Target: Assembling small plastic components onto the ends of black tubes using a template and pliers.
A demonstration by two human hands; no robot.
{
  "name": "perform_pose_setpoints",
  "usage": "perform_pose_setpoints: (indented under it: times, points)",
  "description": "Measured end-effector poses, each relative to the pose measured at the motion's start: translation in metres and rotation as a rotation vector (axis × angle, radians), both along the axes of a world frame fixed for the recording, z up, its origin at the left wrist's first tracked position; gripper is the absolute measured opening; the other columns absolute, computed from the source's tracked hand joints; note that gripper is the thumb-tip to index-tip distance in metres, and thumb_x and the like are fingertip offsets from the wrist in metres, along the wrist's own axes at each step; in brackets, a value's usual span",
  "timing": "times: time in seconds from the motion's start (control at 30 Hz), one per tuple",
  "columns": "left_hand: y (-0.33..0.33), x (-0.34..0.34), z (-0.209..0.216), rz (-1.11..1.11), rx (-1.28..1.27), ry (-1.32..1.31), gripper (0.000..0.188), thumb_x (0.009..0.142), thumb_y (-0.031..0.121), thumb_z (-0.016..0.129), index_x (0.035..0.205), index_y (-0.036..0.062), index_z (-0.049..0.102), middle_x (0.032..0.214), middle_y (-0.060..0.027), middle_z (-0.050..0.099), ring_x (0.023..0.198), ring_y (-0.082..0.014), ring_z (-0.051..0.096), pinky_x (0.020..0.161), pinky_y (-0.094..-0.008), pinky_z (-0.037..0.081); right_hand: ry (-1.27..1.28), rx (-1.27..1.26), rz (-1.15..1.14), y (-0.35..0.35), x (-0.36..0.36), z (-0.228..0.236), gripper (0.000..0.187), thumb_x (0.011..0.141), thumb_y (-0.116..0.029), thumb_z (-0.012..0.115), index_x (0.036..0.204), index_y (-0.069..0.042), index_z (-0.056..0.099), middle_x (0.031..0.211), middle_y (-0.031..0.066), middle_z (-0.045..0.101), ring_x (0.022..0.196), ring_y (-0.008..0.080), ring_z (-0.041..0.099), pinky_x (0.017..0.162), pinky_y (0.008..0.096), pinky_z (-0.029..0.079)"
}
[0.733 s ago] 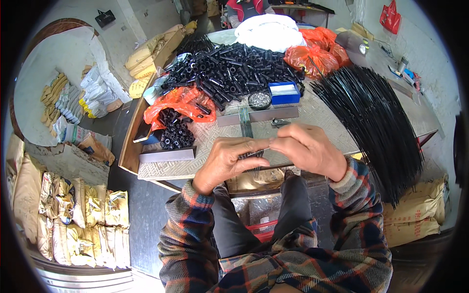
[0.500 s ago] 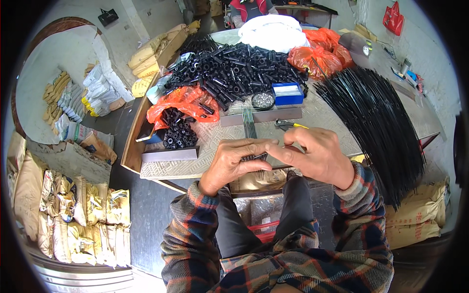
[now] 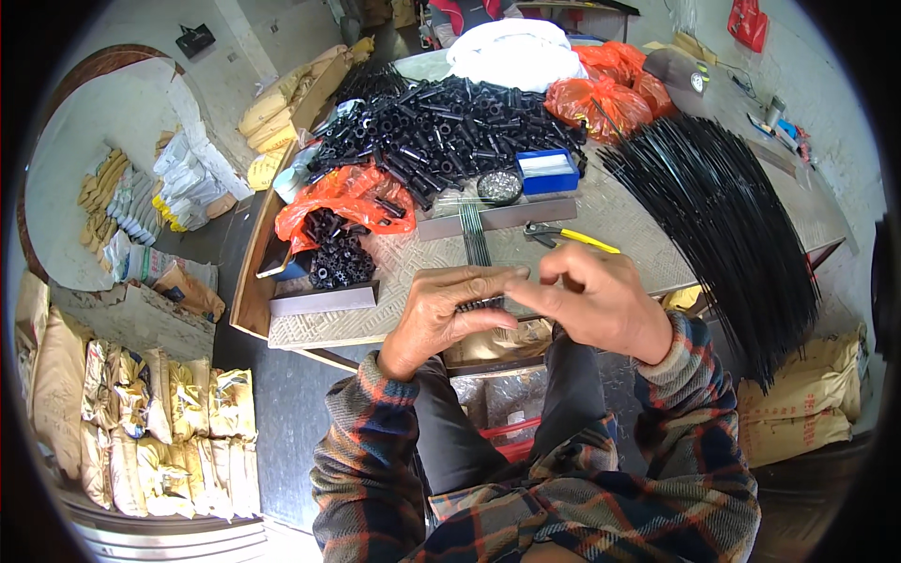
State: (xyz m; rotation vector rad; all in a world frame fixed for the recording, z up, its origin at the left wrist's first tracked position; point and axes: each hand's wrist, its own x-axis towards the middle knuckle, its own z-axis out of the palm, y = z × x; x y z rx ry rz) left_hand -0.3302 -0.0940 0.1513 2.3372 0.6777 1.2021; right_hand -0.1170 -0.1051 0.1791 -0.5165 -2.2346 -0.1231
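Observation:
My left hand [image 3: 441,314] is closed round a bundle of thin dark rods [image 3: 476,242], whose far ends lie across a flat grey metal bar [image 3: 526,215]. Its thumb and fingers point to the right, with the rods' near ends between them. Curled up close to those fingertips is my right hand [image 3: 596,300], thumb and index finger drawn together; what they pinch, if anything, is hidden. Yellow-handled pliers [image 3: 587,240] lie just beyond the right hand. Past the bar stand a round dish of small shiny pieces [image 3: 499,188] and a blue box [image 3: 549,173] with pale contents.
A big heap of black tubular parts [image 3: 450,131] covers the table's far side. Long black rods [image 3: 713,235] fan over the right edge. An orange bag [image 3: 375,202] spills black parts at left, near a second metal bar [image 3: 324,299]. A person [image 3: 469,14] is at the far end.
The view has shifted slightly, and the pliers' yellow handle shows more beyond my right hand. Both hands keep nearly the same place and grip.

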Motion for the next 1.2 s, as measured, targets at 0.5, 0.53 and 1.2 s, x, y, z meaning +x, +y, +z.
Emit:
perform_pose_setpoints:
  times: [0.5, 0.53, 1.2]
  points:
    - [0.008, 0.003, -0.055, 0.288, 0.375, 0.778, 0.055, 0.071, 0.04, 0.066, 0.117, 0.0104, 0.058, 0.118, -0.0131, 0.057, 0.118, -0.0276, 0.048, 0.099, -0.0459, 0.035, -0.205, 0.169, -0.013, -0.001, -0.031, 0.01, 0.025, 0.076, -0.024, 0.062, 0.093, -0.007, 0.056, 0.078, 0.0044, 0.045, 0.056, 0.0147, 0.053, 0.049, 0.0279, 0.043]
    - [0.014, 0.005, -0.077, 0.288, 0.38, 0.773, 0.055, 0.071, 0.04, 0.066, 0.117, 0.0104, 0.058, 0.118, -0.0131, 0.057, 0.118, -0.0276, 0.048, 0.099, -0.0459, 0.035, -0.235, 0.144, 0.03, -0.003, -0.025, 0.011, 0.021, 0.075, -0.023, 0.063, 0.087, -0.007, 0.056, 0.075, 0.0038, 0.043, 0.055, 0.0145, 0.053, 0.049, 0.0279, 0.043]
    - [-0.011, -0.066, -0.018, 0.326, 0.474, 0.634, 0.048, 0.063, 0.053, 0.062, 0.056, 0.0073, 0.048, 0.057, -0.0069, 0.042, 0.054, -0.0259, 0.049, 0.051, -0.0369, 0.039, -0.05, -1.048, 0.097, -0.126, 0.156, -0.039, 0.031, 0.077, -0.013, 0.069, 0.103, -0.003, 0.054, 0.087, 0.0065, 0.056, 0.067, 0.0134, 0.056, 0.06, 0.0295, 0.047]
